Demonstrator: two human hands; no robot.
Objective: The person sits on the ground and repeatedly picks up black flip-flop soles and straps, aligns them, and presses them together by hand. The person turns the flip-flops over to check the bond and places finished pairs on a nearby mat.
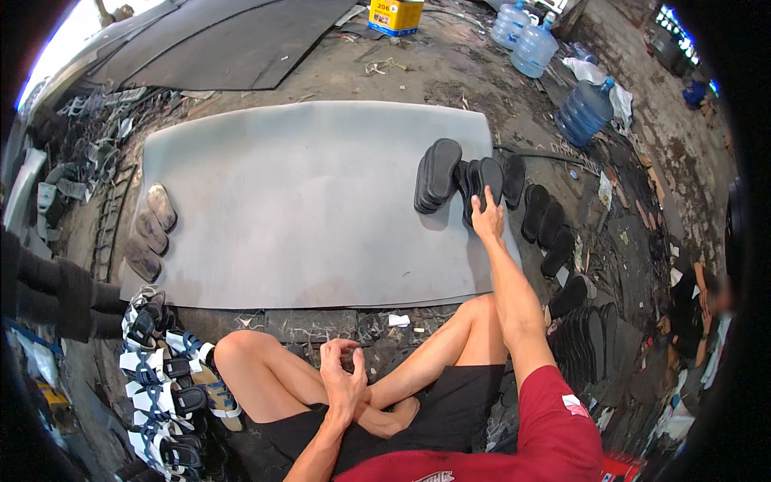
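My right hand (487, 217) reaches over the right part of the grey sheet (313, 201) and grips the near end of a stack of black shoe soles (490, 175), index finger on top, thumb at the side. Just left of it stands another stack of black soles (440, 169), close against the first. My left hand (343, 373) is above my crossed legs, loosely curled, with a gap between thumb and fingers and nothing visible in it. At the sheet's left edge lie several worn, sole-shaped pieces (151, 231).
More black soles (548, 217) lie right of the sheet, with a row of them (586, 341) by my right arm. Strapped sandals (165, 394) crowd my left side. Beyond the sheet are a dark sheet (217, 44), a yellow box (395, 16) and blue water jugs (585, 112).
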